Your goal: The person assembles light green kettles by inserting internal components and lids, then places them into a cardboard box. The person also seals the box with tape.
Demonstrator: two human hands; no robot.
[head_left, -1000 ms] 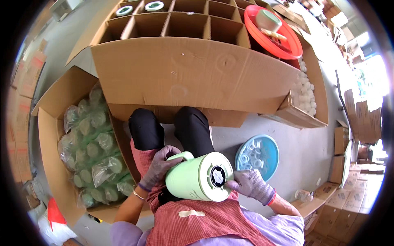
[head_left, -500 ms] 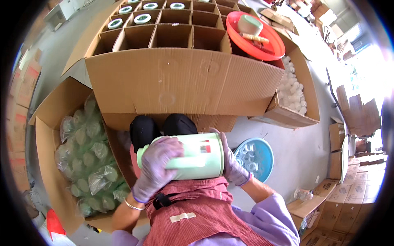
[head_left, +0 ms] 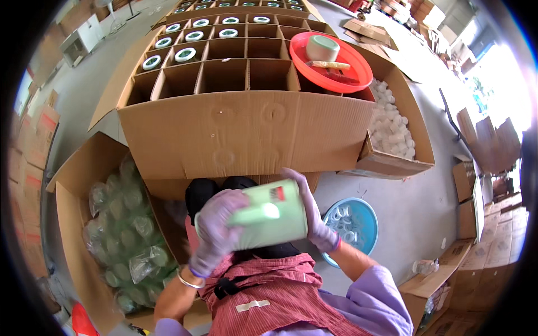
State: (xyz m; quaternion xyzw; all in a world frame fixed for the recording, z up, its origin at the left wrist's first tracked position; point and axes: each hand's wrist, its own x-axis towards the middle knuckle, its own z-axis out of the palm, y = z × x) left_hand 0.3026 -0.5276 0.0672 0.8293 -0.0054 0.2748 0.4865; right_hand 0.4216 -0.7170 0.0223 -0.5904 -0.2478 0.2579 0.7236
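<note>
A light green thermos jug (head_left: 272,221) with a side handle and a small red and dark label lies tilted across my lap, above the red checked apron (head_left: 269,280). My gloved left hand (head_left: 218,224) is wrapped round its left end and handle; motion blurs the fingers a little. Against the jug's right end, my gloved right hand (head_left: 315,218) presses its palm, with the fingers stretched up along the edge. Just beyond the jug stands a large divided carton (head_left: 241,134), with white-and-green round tops showing in several far compartments and the nearest row vacant.
A red basin (head_left: 361,78) holding a pale green cup (head_left: 323,48) rests on the carton's right corner. Beside it is a box of white caps (head_left: 389,129). A blue basin (head_left: 372,224) holds clear rings. At left, a carton (head_left: 70,224) contains plastic-wrapped green pieces (head_left: 131,224).
The jug has tilted, its right end rising toward the carton, and both hands have moved with it. My view has shifted, bringing more of the divided carton into sight.
</note>
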